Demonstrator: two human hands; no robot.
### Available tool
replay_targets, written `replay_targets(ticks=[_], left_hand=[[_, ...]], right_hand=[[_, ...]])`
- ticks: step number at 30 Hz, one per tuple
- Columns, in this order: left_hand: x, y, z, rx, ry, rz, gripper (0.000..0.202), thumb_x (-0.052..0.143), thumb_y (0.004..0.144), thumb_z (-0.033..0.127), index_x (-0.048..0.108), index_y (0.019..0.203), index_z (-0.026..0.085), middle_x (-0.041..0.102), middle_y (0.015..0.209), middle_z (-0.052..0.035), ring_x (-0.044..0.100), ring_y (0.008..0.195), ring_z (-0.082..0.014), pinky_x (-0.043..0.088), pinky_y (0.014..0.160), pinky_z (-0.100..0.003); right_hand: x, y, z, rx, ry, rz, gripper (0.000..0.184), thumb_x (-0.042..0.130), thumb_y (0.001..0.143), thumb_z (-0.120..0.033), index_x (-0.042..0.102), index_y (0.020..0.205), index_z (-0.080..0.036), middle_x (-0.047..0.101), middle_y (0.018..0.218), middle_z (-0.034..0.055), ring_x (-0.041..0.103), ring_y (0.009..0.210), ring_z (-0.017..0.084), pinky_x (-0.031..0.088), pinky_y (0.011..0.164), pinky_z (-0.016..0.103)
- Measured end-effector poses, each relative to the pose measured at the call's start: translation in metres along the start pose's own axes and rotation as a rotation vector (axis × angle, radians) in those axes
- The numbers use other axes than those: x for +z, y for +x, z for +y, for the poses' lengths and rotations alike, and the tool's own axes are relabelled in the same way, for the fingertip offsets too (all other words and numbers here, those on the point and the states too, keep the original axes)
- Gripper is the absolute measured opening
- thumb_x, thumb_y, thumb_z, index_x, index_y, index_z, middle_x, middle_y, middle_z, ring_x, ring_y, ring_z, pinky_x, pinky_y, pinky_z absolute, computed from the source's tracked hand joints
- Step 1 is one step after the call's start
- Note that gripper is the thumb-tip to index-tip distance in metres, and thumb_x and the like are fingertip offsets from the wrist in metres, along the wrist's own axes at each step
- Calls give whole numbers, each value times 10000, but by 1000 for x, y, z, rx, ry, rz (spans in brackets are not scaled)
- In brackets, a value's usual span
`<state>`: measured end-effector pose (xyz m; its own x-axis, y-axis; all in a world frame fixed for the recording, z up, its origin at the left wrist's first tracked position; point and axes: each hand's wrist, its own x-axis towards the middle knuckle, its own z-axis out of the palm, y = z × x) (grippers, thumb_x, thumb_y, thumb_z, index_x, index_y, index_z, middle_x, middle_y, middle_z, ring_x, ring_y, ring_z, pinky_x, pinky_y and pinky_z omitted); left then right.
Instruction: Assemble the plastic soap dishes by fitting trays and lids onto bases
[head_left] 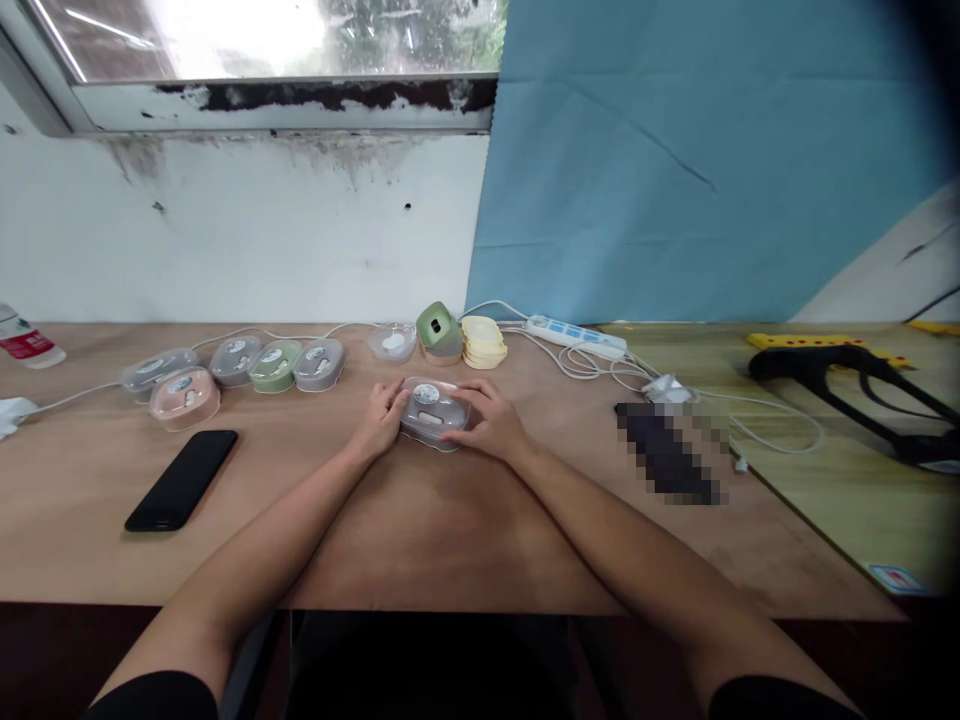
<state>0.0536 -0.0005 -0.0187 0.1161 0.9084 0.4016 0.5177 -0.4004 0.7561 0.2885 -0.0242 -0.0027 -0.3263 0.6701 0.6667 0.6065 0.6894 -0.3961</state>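
A grey oval case with a clear lid [430, 410] lies on the wooden table [450, 530] in front of me. My left hand [381, 420] grips its left side with curled fingers. My right hand [487, 420] wraps over its right side and near edge. Behind it stand a clear case [393, 342], a green device [439, 328] on a clear base, and a stack of yellow trays [484, 342].
Several packed cases in grey, pink and green [232, 370] line the left back. A black phone [182, 479] lies at the left. A white power strip [576, 337] with cables, a blurred dark object [667, 452] and a black-yellow tool [847, 370] lie right. A bottle [26, 340] is far left.
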Motion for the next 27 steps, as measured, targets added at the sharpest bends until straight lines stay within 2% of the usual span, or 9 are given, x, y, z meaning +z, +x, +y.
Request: replay_targets(ticks=[3,6,14,18,21,23,27], left_hand=[[1,1,-3,10,55,-83,499,368,957,477,617,1226,139,640,1047,-123,576,1040,-244,441,945,-398],[1,3,-5,31,81,-116,448,402,948,461,651,1166,159,669,1045,-112,587,1015,-244,440,929,-384],[-3,1,1,-5,126,-107,476,398,939,505,674,1099,152,670,976,-102,594,917,-228,455,849,-359],[-3,-2,3,21,133,-94,458,431,930,482,648,1134,134,636,1037,-122,589,944,-224,455,876,-364],[-3,-2,6,47,147,-99,420,453,918,478,660,1074,148,632,996,-107,590,925,-222,465,857,-359],[-4,-3,8,38,170,-86,411,490,895,495,663,1039,151,627,954,-97,593,871,-218,473,815,-355],[-7,-2,10,-16,195,-44,383,582,832,504,660,970,156,639,917,-91,598,831,-226,477,760,-355]], right_hand=[[-1,0,0,16,-63,-98,725,742,584,-685,647,1134,-222,626,1081,100,644,932,247,539,839,366],[0,-2,0,13,-100,-160,744,734,588,-692,632,1157,-224,622,1083,96,642,913,243,532,813,359],[-1,-2,1,35,-114,-185,571,691,736,-517,594,1218,-225,609,1207,97,633,1021,249,519,890,370],[-4,0,7,-38,-77,-194,656,718,663,-622,624,1165,-211,631,1190,105,637,1041,259,520,899,374],[-5,-1,9,-74,-68,-215,731,745,582,-673,637,1140,-213,624,1226,115,636,1057,278,508,931,399],[-5,-2,9,-71,-62,-230,716,751,594,-650,632,1151,-215,614,1249,113,633,1069,279,503,942,404],[-2,-2,8,-37,-25,-237,636,732,693,-499,577,1246,-227,566,1321,105,592,1151,267,484,978,409]])
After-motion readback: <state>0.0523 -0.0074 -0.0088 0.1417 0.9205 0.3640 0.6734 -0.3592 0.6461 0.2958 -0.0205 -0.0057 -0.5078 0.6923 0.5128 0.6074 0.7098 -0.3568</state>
